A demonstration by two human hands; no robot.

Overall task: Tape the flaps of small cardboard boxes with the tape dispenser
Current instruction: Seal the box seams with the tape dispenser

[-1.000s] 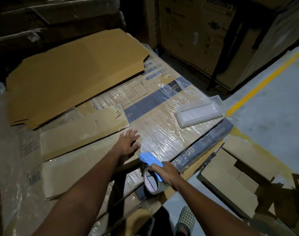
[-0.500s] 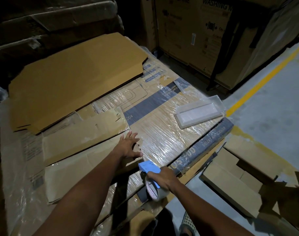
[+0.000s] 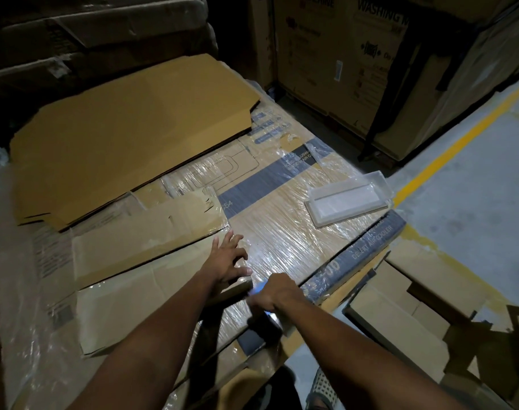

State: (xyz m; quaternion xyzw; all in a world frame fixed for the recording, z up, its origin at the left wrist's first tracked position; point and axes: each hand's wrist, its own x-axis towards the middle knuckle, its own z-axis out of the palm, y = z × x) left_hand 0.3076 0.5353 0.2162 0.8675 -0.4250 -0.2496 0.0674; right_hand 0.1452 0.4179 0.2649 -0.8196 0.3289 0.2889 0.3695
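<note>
- Fingers of the left hand (image 3: pixel 227 260) spread flat, pressing a brown flattened cardboard sheet (image 3: pixel 140 294).
- Right hand (image 3: pixel 274 294) grips the blurred blue tape dispenser (image 3: pixel 262 316) at the sheet's right edge, near the plastic-wrapped carton (image 3: pixel 285 232).

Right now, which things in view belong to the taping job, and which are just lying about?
In the job:
- tape dispenser, blue and blurred, gripped by the right hand
- cardboard flap under the flat left hand

Lying about:
- white plastic tray
- large brown cardboard sheet
- flattened cartons on the floor
- washing machine cartons
</note>
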